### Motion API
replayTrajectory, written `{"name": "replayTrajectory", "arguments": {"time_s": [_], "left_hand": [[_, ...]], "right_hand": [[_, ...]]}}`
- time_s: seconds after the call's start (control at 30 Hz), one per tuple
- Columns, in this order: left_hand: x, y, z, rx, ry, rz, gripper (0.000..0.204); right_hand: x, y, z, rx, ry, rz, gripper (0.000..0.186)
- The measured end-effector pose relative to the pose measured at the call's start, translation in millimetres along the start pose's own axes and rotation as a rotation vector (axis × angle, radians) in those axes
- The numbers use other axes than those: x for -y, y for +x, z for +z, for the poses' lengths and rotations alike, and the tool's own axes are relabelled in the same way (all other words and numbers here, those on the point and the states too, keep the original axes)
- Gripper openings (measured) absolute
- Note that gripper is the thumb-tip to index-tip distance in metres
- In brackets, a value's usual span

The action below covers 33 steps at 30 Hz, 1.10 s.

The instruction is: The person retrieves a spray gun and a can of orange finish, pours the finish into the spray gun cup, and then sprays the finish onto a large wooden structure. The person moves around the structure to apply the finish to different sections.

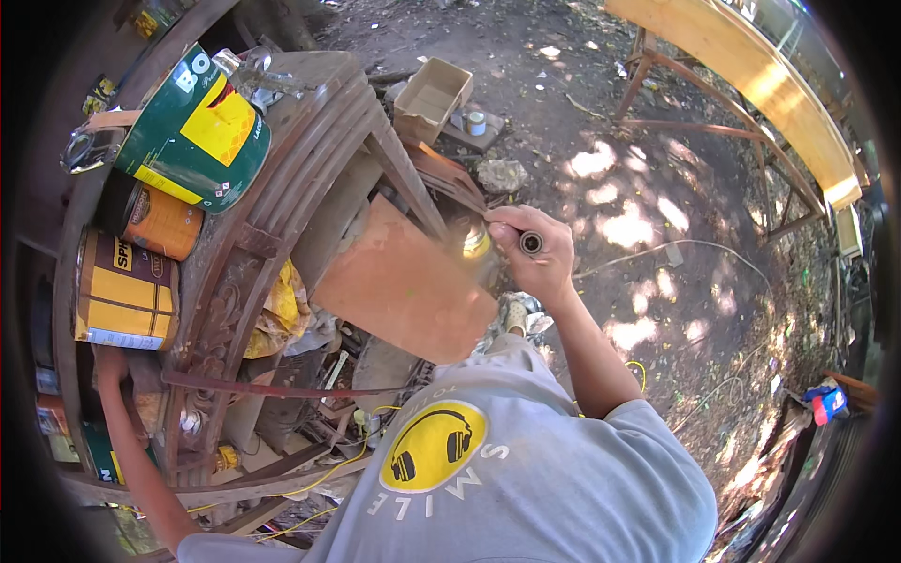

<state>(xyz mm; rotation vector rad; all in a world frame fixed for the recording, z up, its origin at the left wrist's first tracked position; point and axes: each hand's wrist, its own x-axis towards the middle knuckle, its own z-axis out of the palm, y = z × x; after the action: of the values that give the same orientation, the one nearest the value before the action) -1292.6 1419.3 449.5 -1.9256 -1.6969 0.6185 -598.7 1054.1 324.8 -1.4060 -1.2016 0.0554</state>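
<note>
My right hand is closed around a tool whose round, hollow dark end points up at me; the rest is mostly hidden. Below it lies a salmon-coloured board, beside a blurred yellowish object. My left hand reaches along the left side of a wooden frame, under a yellow and brown can, its fingers hidden. Above that can sit an orange can and a large green can with a yellow label.
A cardboard box and a small tin stand beyond the wooden pieces. A long plywood panel on trestles runs along the right. Stones, scrap and yellow cable lie about the sunlit dirt ground.
</note>
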Motion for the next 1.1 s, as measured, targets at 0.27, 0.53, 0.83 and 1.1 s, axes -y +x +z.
{"name": "replayTrajectory", "arguments": {"time_s": [0.27, 0.53, 0.83, 1.1], "left_hand": [[73, -22, -19, -0.259, -0.655, -0.225, 0.03], [-61, -213, -154, -0.698, -1.207, -0.372, 0.04], [-338, -246, -217, -0.631, -1.829, 0.235, 0.016], [-457, -264, -244, 0.078, -2.28, 0.398, 0.013]], "right_hand": [[-4, -2, 3, 0.062, 0.077, -0.08, 0.015], [-13, 9, 4, 0.168, 0.248, -0.223, 0.022], [-3, 21, 18, 0.39, 0.273, -0.164, 0.03], [12, -13, 22, 0.772, 0.087, -0.041, 0.035]]}}
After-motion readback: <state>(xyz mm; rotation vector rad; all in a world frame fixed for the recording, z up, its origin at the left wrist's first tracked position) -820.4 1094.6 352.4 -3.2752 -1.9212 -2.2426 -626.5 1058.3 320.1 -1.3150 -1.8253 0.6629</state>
